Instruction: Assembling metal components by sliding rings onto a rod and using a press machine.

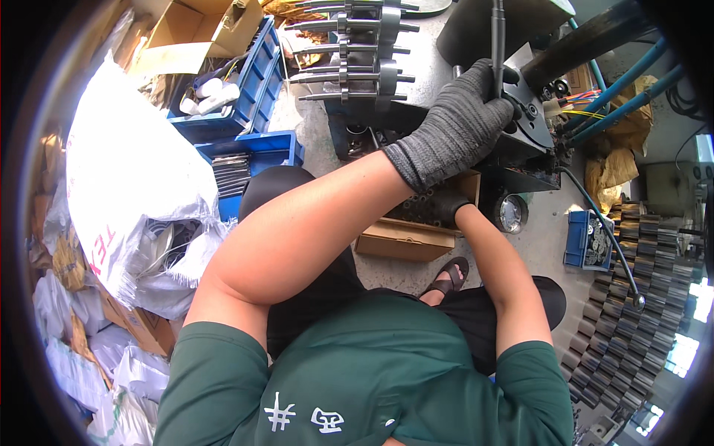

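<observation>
My left hand (461, 123), in a grey knit glove, is stretched out to the machine at the upper right. Its fingers are wrapped round a slim stepped steel rod (498, 33), close to a dark metal plate (529, 111) with a round hole. Whether the rod's lower end touches the machine is hidden by the glove. Lower down, my right hand (451, 206), in a dark glove, reaches into an open cardboard box (409, 244) of small dark parts (418, 209). Shadow and the box hide its fingers.
Several steel shafts (349, 50) lie in a row on the bench. To the left are blue crates (256, 152) and a white woven sack (137, 167). At the right stand a blue bin of washers (587, 241), a long-handled wrench (613, 245) and stacked metal cylinders (632, 297).
</observation>
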Available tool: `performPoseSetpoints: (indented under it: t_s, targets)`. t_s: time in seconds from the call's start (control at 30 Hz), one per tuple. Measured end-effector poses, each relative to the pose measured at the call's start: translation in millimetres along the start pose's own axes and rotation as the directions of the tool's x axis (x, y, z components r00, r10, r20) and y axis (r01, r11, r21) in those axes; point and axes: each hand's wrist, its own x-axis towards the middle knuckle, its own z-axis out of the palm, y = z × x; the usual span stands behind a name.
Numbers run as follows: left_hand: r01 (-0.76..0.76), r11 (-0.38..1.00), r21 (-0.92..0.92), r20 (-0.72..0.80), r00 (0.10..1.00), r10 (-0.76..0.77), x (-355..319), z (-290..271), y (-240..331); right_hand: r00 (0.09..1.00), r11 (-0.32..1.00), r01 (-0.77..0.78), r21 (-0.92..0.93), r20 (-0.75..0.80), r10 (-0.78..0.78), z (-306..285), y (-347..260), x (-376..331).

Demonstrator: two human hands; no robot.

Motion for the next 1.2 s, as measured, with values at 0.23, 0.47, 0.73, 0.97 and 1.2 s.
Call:
performPoseSetpoints:
  t_s: [0.23, 0.47, 0.73, 0.97, 1.2]
  targets:
    - [0.194, 0.980, -0.034, 0.048, 0.980, -0.192, -2.4, -7.1, 1.4, 0.987, 0.994, 0.048, -0.102, 0.154, -0.032, 3.8, -21.0, 48.4]
    - [0.288, 0.956, -0.054, 0.089, 0.955, -0.283, -4.6, -9.2, 4.9, 0.978, 0.995, 0.073, -0.064, 0.202, -0.059, -15.4, -26.3, 35.2]
    - [0.250, 0.967, 0.041, 0.126, 0.959, -0.253, -7.2, -10.4, -6.6, 0.969, 0.997, 0.068, -0.039, 0.239, -0.057, -48.9, -34.7, 9.5]
    - [0.301, 0.950, 0.076, 0.121, 0.943, -0.309, -12.4, -8.4, -3.0, 0.965, 0.997, 0.069, -0.027, 0.257, -0.059, -84.6, -64.5, -2.0]
    - [0.257, 0.962, 0.087, 0.137, 0.954, -0.267, -8.2, 2.5, -14.4, 0.956, 0.998, 0.065, -0.014, 0.289, -0.059, -118.7, -71.8, -26.6]
